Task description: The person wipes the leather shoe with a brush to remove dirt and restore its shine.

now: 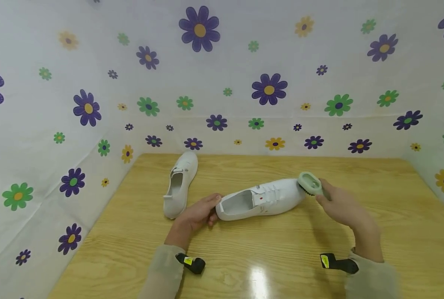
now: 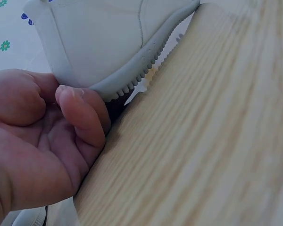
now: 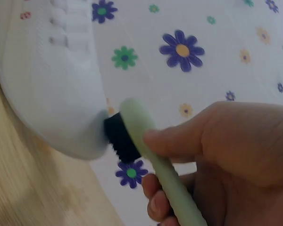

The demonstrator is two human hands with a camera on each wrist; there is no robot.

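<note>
A white lace-up shoe lies on its sole across the middle of the table, toe to the right. At its heel, my left hand grips the back, the curled fingers low by the sole edge in the left wrist view. My right hand holds a pale green shoe brush by the handle, thumb near the head. Its dark bristles meet the shoe's toe in the right wrist view. The matching white shoe stands apart at the left, toe pointing away.
The wooden table reaches back to a white flower-printed sheet, which also rises along the left and right sides. Each sleeve carries a black wrist strap, such as the left strap.
</note>
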